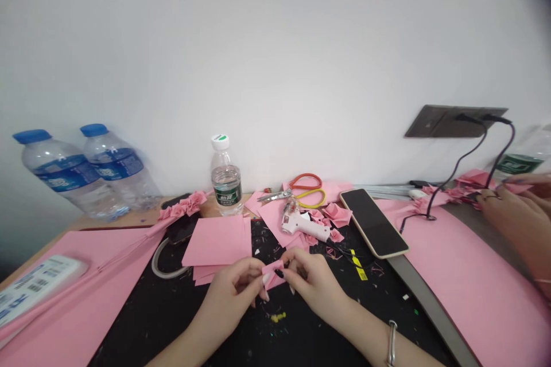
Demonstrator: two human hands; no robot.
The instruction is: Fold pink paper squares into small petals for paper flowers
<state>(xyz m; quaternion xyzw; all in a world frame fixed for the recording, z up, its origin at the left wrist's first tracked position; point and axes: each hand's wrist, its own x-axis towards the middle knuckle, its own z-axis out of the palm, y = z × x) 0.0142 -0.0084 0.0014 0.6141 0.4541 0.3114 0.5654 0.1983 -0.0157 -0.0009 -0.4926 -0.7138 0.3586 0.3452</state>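
Observation:
Between my two hands is a small folded piece of pink paper (274,275), held over the black mat (241,332). My left hand (236,292) pinches its left side with thumb and fingers. On the other side, my right hand (312,284) grips the paper's upper right, the dark-nailed thumb pressing on its face. A stack of pink paper squares (217,243) lies just beyond my left hand. Past my right hand are a white glue gun (305,225), scissors (275,195) with red and yellow handles, and folded pink paper flowers (337,215).
A phone (374,223) lies at the right. Beyond it, a co-worker's hands (516,212) handle pink paper near black cords (458,160) plugged into the wall socket (451,121). A small water bottle (226,180) and two blue-capped bottles (116,166) stand along the wall. Large pink sheets (103,292) flank the mat.

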